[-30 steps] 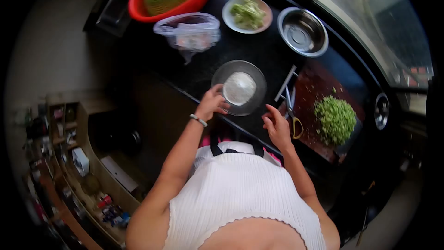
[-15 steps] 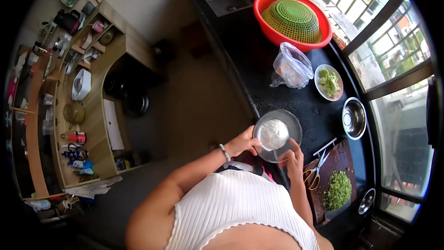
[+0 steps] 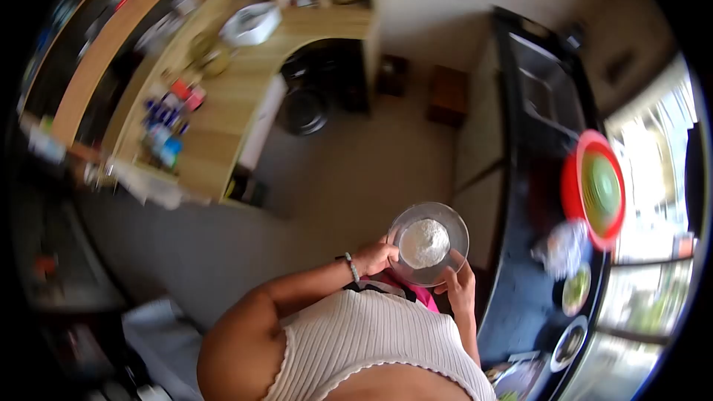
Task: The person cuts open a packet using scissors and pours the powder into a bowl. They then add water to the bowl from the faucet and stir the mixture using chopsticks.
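Note:
A clear glass bowl (image 3: 459, 234) with a mound of white powder (image 3: 424, 243) in it is held in front of my body, over the floor beside the counter. My left hand (image 3: 376, 258) grips its left rim, the thumb on the near side and the fingers underneath, partly hidden. On the lower right rim my right hand (image 3: 458, 284) pinches the glass between thumb and fingers. The bowl looks roughly level.
Along the right runs a dark counter (image 3: 512, 282) with a red basin (image 3: 570, 189), a plastic bag (image 3: 562, 247), a plate of greens (image 3: 576, 289) and a metal bowl (image 3: 570, 343). A sink (image 3: 549, 93) lies at its far end. Leftward stands a wooden cabinet desk (image 3: 215, 130) bearing several items.
My view and body have turned left, so the counter now lies farther right. The bowl has come away from the counter, and my right hand now grips its rim.

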A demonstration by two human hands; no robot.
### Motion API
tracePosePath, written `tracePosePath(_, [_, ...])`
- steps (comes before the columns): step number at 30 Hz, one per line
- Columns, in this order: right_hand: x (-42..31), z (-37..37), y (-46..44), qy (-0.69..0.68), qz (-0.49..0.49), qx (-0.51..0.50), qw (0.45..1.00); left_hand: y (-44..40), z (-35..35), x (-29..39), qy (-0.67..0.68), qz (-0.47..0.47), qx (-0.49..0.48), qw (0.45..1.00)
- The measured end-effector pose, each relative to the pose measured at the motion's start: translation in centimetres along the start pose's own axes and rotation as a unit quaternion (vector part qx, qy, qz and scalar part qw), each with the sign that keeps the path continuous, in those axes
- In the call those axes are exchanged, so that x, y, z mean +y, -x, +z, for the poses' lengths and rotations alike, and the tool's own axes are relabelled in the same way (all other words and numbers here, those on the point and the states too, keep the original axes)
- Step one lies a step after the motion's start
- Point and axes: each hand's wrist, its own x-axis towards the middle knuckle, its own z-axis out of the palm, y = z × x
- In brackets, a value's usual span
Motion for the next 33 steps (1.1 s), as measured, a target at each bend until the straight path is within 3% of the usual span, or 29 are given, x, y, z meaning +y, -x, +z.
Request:
tracePosePath(3, [-0.5, 2.3, -5.5, 0.03, -0.065, -0.182, 0.981, 4.6, -3.0, 1.9, 0.078, 0.098, 0.004, 0.992])
tracePosePath(4, [-1.3, 1.9, -7.7, 0.021, -0.061, -0.235, 0.97, 5.9, -1.4, 2.6, 0.08, 0.132, 0.05, 0.987])
tracePosePath(7, [-1.6, 6.7, -13.1, 0.132, -0.066, -0.308, 0.94, 11.3, -3.7, 1.4, 0.12, 0.257, 0.141, 0.949])
tracePosePath(9, [-3.7, 10.0, -15.5, 0.236, -0.117, -0.349, 0.899, 15.3, -3.4, 0.4, 0.156, 0.332, 0.182, 0.912])
tracePosePath(11, [-4.8, 13.8, -17.5, 0.339, -0.232, -0.405, 0.817, 18.9, -4.0, -2.0, 0.181, 0.407, 0.197, 0.874])
tracePosePath(14, [-6.0, 23.1, -17.3, 0.263, -0.276, -0.478, 0.791, 23.7, -6.2, -5.4, 0.215, 0.473, 0.275, 0.809])
tracePosePath(17, [-5.6, 34.5, -12.2, 0.204, -0.26, -0.513, 0.792, 28.5, -7.9, -7.3, 0.215, 0.541, 0.307, 0.753])
tracePosePath(18, [-5.9, 38.4, -9.9, 0.204, -0.293, -0.542, 0.761, 30.3, -8.6, -7.7, 0.206, 0.561, 0.317, 0.736])
tracePosePath(22, [-6.9, 53.7, -0.3, 0.194, -0.373, -0.615, 0.668, 37.3, -13.8, -11.0, 0.256, 0.588, 0.365, 0.675])
tracePosePath(25, [-6.8, 64.2, 3.7, 0.197, -0.397, -0.646, 0.622, 44.4, -13.4, -9.8, 0.299, 0.563, 0.381, 0.67])
tracePosePath(28, [-8.9, 73.5, 8.0, 0.223, -0.386, -0.625, 0.64, 49.6, -17.7, -11.3, 0.244, 0.576, 0.412, 0.662])
tracePosePath(31, [-11.6, 82.2, 9.8, 0.215, -0.441, -0.611, 0.621, 53.5, -20.9, -11.3, 0.296, 0.589, 0.402, 0.635])
tracePosePath(33, [-12.6, 88.6, 9.5, 0.176, -0.427, -0.611, 0.643, 55.0, -23.2, -10.8, 0.304, 0.596, 0.413, 0.617])
